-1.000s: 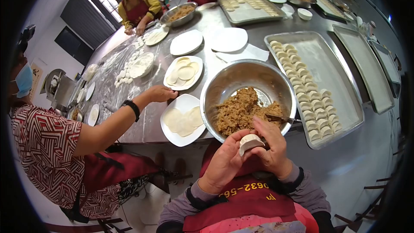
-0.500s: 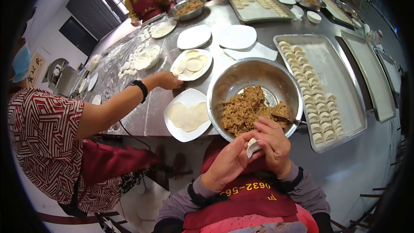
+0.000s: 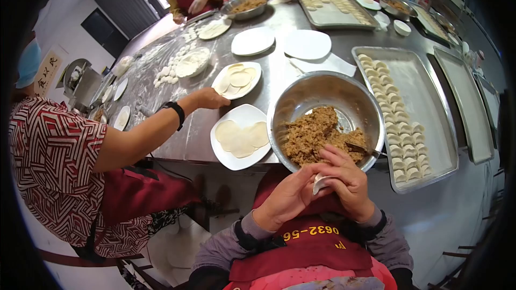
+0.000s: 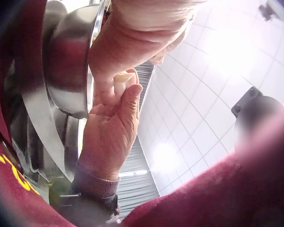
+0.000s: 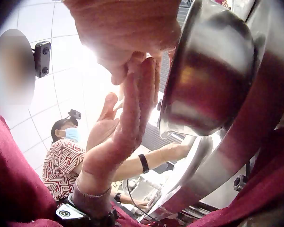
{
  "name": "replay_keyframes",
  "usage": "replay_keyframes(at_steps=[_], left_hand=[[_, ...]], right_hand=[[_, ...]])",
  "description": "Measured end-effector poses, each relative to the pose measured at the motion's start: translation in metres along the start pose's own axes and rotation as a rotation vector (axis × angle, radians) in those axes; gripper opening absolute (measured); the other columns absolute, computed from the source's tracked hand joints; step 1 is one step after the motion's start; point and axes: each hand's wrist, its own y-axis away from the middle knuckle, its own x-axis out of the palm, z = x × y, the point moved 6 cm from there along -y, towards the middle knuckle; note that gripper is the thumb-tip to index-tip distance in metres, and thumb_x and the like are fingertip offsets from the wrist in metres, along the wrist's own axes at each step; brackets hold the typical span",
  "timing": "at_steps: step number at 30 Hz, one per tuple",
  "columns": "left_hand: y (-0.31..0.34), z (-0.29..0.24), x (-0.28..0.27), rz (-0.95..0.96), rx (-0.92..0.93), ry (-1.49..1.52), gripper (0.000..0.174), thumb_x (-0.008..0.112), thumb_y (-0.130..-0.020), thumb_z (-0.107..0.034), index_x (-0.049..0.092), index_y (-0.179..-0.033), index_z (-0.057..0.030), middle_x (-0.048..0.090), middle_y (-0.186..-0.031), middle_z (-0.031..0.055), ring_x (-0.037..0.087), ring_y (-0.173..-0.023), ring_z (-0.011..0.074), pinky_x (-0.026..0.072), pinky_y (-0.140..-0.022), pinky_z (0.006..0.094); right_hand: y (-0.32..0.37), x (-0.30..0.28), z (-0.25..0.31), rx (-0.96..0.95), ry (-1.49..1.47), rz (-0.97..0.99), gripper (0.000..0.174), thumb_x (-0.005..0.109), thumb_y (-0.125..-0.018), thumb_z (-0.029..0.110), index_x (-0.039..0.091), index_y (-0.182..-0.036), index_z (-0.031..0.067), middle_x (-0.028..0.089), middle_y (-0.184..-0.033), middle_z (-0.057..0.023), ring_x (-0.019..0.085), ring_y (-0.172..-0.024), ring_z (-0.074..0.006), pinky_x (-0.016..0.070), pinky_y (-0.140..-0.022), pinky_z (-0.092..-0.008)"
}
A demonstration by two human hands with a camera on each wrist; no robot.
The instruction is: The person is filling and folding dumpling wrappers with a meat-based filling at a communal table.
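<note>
Turned more edge-on since the earlier frames, the dumpling sits tilted between the left hand and the right hand, each grip nearly closed, fingers and thumb pinching it. On the counter, the filling bowl stands at its twelve o'clock, the wrapper plate at ten, the dumpling tray at two.

"How's the light?"
"Bright; glare bleaches patches of the white tiled ceiling in the left wrist view."
"And sharpness?"
"Head view fairly crisp, bowed and black-rimmed at its edges; both wrist views look hazier."
</note>
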Motion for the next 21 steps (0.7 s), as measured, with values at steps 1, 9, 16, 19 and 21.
replay_keyframes(at_steps=[1,9,16,19,21], left_hand=[[0.000,-0.001,0.000,0.020,-0.009,0.011,0.058,0.036,-0.098,-0.044,0.034,-0.136,-0.0005,0.048,-0.129,0.0089,0.049,-0.117,0.0164,0.0391,-0.101,0.0350],[-0.003,-0.003,0.004,0.014,-0.066,-0.034,0.057,0.034,-0.099,-0.043,0.037,-0.133,0.0031,0.052,-0.123,0.0096,0.052,-0.109,0.0144,0.0416,-0.094,0.0304],[-0.004,-0.006,0.002,-0.004,-0.143,-0.115,0.047,0.039,-0.100,-0.039,0.047,-0.126,-0.0007,0.056,-0.117,0.0058,0.055,-0.104,0.0117,0.0445,-0.091,0.0267],[-0.007,-0.005,-0.001,0.043,-0.130,-0.090,0.047,0.037,-0.100,-0.034,0.042,-0.130,0.0019,0.056,-0.118,0.0094,0.054,-0.107,0.0154,0.0427,-0.092,0.0290],[-0.005,-0.001,-0.005,0.019,-0.166,-0.082,0.046,0.037,-0.100,-0.034,0.043,-0.130,0.0018,0.056,-0.118,0.0100,0.054,-0.108,0.0160,0.0429,-0.093,0.0299]], right_hand=[[-0.003,0.000,0.005,0.041,-0.034,-0.031,0.022,0.064,-0.079,0.004,0.070,-0.101,0.0063,0.060,-0.121,-0.0144,0.044,-0.125,-0.0349,0.0371,-0.101,-0.0409],[-0.010,-0.004,-0.003,0.021,0.017,0.255,0.023,0.068,-0.072,-0.001,0.071,-0.093,0.0099,0.055,-0.128,-0.0132,0.040,-0.129,-0.0349,0.0330,-0.104,-0.0423],[-0.020,0.005,0.010,-0.024,0.090,0.365,0.015,0.070,-0.070,0.002,0.070,-0.083,0.0111,0.056,-0.128,-0.0094,0.036,-0.131,-0.0364,0.0308,-0.105,-0.0446],[-0.020,0.005,0.005,-0.046,0.139,0.461,0.012,0.073,-0.070,0.008,0.068,-0.080,0.0120,0.056,-0.128,-0.0077,0.036,-0.130,-0.0363,0.0306,-0.104,-0.0447],[-0.021,0.007,0.010,-0.030,0.134,0.472,0.012,0.073,-0.070,0.011,0.069,-0.081,0.0126,0.056,-0.127,-0.0078,0.036,-0.130,-0.0361,0.0304,-0.104,-0.0450]])
